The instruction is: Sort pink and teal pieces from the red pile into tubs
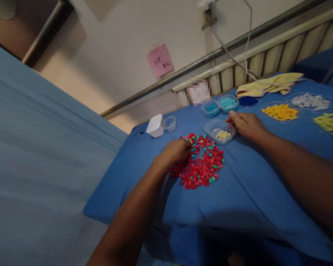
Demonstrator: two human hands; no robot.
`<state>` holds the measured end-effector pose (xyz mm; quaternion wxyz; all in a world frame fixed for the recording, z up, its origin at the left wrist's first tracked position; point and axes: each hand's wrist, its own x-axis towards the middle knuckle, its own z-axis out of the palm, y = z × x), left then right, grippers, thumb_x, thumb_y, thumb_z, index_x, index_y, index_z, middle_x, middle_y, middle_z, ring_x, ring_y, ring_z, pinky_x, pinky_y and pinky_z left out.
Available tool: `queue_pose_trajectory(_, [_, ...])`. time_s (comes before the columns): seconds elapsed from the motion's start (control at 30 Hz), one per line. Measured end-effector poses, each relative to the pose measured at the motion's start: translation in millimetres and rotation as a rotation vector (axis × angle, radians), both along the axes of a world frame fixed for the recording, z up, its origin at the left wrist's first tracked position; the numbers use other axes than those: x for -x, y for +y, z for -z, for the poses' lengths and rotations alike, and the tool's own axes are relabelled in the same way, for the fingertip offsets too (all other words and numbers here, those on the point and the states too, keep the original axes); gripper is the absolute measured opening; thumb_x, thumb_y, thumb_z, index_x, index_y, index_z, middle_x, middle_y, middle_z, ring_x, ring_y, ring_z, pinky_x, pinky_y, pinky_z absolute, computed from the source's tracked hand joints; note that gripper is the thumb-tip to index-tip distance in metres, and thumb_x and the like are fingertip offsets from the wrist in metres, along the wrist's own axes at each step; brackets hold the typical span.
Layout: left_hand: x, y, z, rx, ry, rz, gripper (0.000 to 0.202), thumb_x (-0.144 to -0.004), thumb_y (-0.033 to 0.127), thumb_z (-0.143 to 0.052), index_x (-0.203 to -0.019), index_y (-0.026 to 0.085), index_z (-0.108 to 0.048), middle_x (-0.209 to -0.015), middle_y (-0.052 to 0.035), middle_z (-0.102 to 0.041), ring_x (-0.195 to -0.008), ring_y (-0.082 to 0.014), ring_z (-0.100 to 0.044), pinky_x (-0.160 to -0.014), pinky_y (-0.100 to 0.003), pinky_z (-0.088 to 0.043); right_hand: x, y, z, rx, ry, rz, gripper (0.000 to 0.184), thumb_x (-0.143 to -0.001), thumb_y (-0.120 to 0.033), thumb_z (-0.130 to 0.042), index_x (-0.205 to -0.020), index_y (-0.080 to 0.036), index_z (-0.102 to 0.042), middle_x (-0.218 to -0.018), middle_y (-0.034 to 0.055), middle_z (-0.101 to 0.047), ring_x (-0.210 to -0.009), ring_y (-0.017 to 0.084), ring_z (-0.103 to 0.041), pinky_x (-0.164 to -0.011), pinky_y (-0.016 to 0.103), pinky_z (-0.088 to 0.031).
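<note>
The left hand [177, 149] is curled on the brick pile [202, 168] near the table's [238, 192] left edge; any grasp cannot be told. The right hand [246, 123], released, is laid beside the container [211, 127], which might be tipped by a nudge.

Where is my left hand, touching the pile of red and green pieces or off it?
Touching. The head view shows the left hand resting on the pile of red and green pieces, fingers down among them.
</note>
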<state>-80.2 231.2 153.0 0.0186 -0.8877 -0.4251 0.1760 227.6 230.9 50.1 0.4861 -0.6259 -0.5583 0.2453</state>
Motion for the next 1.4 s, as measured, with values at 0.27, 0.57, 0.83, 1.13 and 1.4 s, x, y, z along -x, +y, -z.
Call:
queue_pose_trajectory(0.27, [-2,10,0.8,0.04,-0.04,0.027,0.018,-0.093,0.021,-0.062,-0.096,0.023,-0.08,-0.091,-0.0051,-0.078,-0.075,-0.0212,-0.065,-0.064,-0.033,-0.035,-1,-2,-1.7,0.007,-0.029,-0.012,0.06,-0.11,-0.064,-0.041,-0.097,-0.023,-0.082,-0.092,0.0105,-0.082,-0.085,0.027,-0.074,-0.076,0.038,-0.054])
queue_pose_trajectory(0.57, [1,7,-3.3,0.087,-0.114,0.025,0.013,-0.091,0.018,-0.064,-0.087,0.019,-0.077,-0.081,-0.0037,-0.074,-0.065,-0.0168,-0.056,-0.062,-0.032,-0.033,-1,1,-2.0,0.001,-0.036,-0.016,0.062,-0.11,-0.067,-0.041,-0.097,-0.021,-0.082,-0.091,0.0116,-0.082,-0.086,0.028,-0.075,-0.08,0.039,-0.056])
queue_pose_trajectory(0.83, [-25,18,-16.3,0.086,-0.503,-0.115,0.024,-0.1,0.034,-0.066,-0.109,0.015,-0.078,-0.096,-0.0052,-0.079,-0.08,-0.0167,-0.067,-0.07,-0.027,-0.045,1,1,-5.7,-0.002,-0.04,-0.008,0.055,-0.11,-0.056,-0.044,-0.094,-0.021,-0.083,-0.089,0.0094,-0.082,-0.085,0.026,-0.074,-0.075,0.035,-0.052])
queue_pose_trajectory(1.13, [-88,31,-21.6,0.027,-0.51,0.016,0.02,-0.098,0.022,-0.071,-0.114,0.015,-0.082,-0.104,-0.0074,-0.081,-0.09,-0.0201,-0.072,-0.084,-0.031,-0.052,2,1,-5.6,-0.024,-0.024,-0.02,0.056,-0.11,-0.058,-0.044,-0.094,-0.021,-0.082,-0.09,0.0098,-0.082,-0.084,0.026,-0.074,-0.074,0.035,-0.05])
queue_pose_trajectory(1.4, [-49,26,7.3,0.097,-0.384,-0.099,0.026,-0.095,0.016,-0.064,-0.111,0.02,-0.085,-0.103,-0.0045,-0.082,-0.087,-0.0199,-0.072,-0.078,-0.029,-0.05,2,3,-4.9,-0.001,-0.037,-0.003,0.058,-0.11,-0.06,-0.044,-0.095,-0.021,-0.083,-0.089,0.0092,-0.083,-0.086,0.026,-0.075,-0.076,0.035,-0.052])
